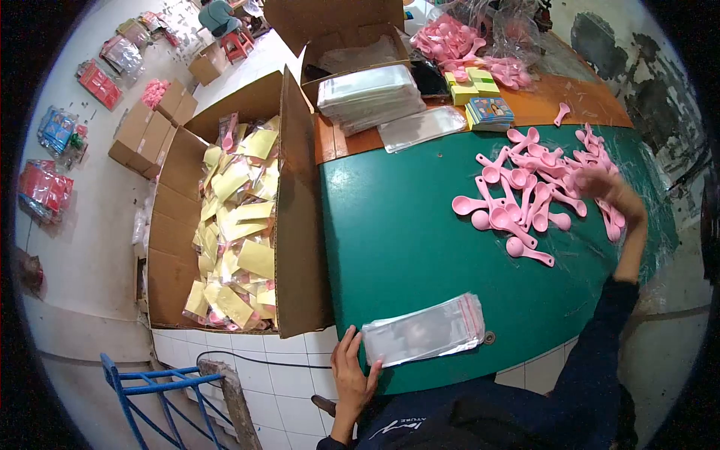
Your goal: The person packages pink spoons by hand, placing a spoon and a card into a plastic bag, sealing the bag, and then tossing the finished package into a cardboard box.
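My left hand (352,371) rests at the front left edge of the green table (390,255), its fingers stretched and apart. Its thumb lies at the corner of a stack of clear plastic bags (424,330). At the far right, my right hand (604,187) reaches over a heap of pink measuring spoons (525,184). Motion smears its fingers, and I cannot tell whether it has hold of a spoon. Some spoons lie loose along the near side of the heap.
Left of the table stands a deep cardboard box (169,225) of bagged spoons with yellow cards. Along the back are a pile of plastic sleeves (371,94), a stack of picture cards (491,112), and bags of pink spoons (446,37). A blue metal frame (161,386) stands lower left.
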Demonstrator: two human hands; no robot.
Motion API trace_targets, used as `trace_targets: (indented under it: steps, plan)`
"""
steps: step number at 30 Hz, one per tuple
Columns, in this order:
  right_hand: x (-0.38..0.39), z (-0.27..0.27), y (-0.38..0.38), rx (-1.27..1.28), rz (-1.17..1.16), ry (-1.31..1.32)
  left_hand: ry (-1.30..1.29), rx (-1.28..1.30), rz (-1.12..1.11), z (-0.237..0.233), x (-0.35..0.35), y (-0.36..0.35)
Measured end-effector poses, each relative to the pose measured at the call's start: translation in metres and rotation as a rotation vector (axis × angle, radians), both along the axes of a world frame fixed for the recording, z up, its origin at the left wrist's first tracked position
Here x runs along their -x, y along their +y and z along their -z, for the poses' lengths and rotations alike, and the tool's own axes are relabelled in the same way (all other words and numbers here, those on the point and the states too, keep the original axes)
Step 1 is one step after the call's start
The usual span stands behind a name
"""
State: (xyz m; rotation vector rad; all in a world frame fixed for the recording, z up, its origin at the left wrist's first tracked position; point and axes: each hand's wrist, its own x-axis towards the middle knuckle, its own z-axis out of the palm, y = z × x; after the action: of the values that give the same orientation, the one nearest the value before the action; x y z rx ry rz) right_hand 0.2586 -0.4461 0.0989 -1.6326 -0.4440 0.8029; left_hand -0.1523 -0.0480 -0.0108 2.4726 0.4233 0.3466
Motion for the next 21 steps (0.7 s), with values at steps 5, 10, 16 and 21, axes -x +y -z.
trace_targets:
  steps: [5, 10, 16, 21]
  plan:
    - [-0.068, 0.015, -0.051, 1.741, 0.318, -0.703, -0.085, 0.109, -0.066, -0.016, -0.009, 0.005]
    - [-0.026, 0.044, 0.046, 0.446, 0.272, -1.058, -0.081, 0.115, 0.045, -0.041, -0.038, 0.014]
    - [0.075, 0.066, 0.132, 0.832, -0.178, -1.216, -0.045, 0.050, 0.439, -0.040, -0.107, -0.009]
    - [0.081, 0.066, 0.130, 0.729, -0.029, -1.183, 0.057, 0.032, 0.614, -0.025, -0.131, -0.020]
